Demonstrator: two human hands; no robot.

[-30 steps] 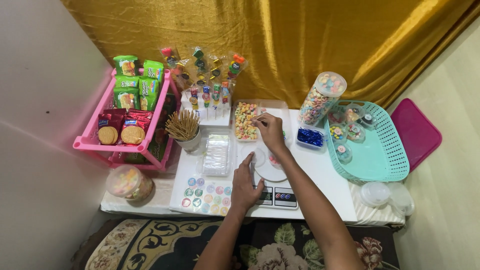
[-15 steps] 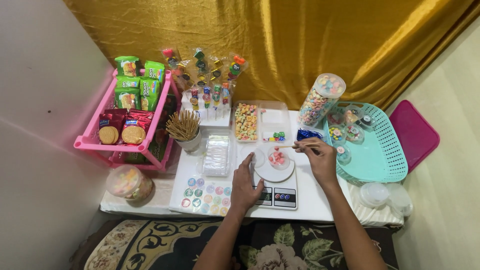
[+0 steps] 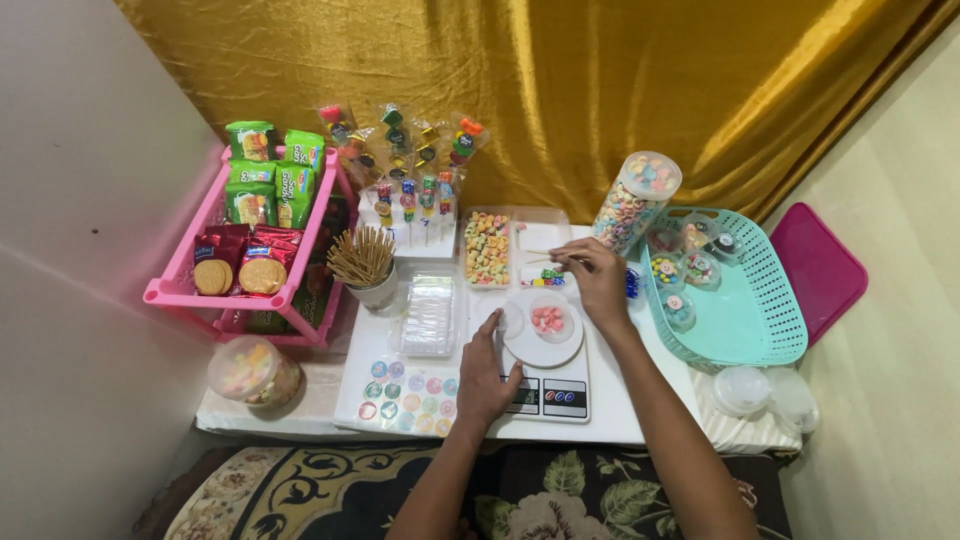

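My right hand [image 3: 598,280] pinches a thin wooden skewer [image 3: 541,254] that points left over a clear divided tray [image 3: 538,232]; one compartment holds colourful ring candies [image 3: 487,248]. Just below it, a small clear cup of pink candies [image 3: 548,319] sits on the round plate of a white digital scale [image 3: 548,396]. My left hand [image 3: 487,375] rests flat by the scale's left edge. Its fingers are apart and the index finger reaches the plate's rim.
A teal basket [image 3: 770,330] of small filled cups and a pink lid [image 3: 818,270] lie to the right. A tall candy jar [image 3: 633,200], a candy-skewer stand [image 3: 415,215], a skewer cup [image 3: 365,265], a pink snack rack [image 3: 175,290], a sticker sheet [image 3: 405,395] and clear lids [image 3: 428,315] surround the scale.
My right hand swung from the ring-candy tray out to the right, then came back left and up with the skewer. My left hand has stayed by the scale.
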